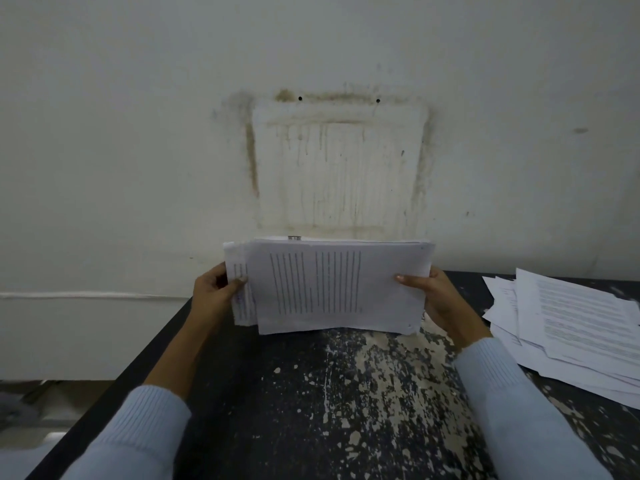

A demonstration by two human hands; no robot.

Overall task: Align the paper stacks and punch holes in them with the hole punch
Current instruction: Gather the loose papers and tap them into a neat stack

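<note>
Over worn table [311, 393], both hands' grip, seemingly firm, clasps paper stack [329, 289].

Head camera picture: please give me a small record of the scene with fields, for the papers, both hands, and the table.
held stack: paper stack stands on its lower edge on the table, printed side toward the camera
alignment: uneven; some sheets stick out at the left end
left hand: left hand grips the left end
right hand: right hand grips the right end
other papers: loose sheets lie fanned out at the right
table: dark table, worn and speckled
hole punch: not in view
</note>
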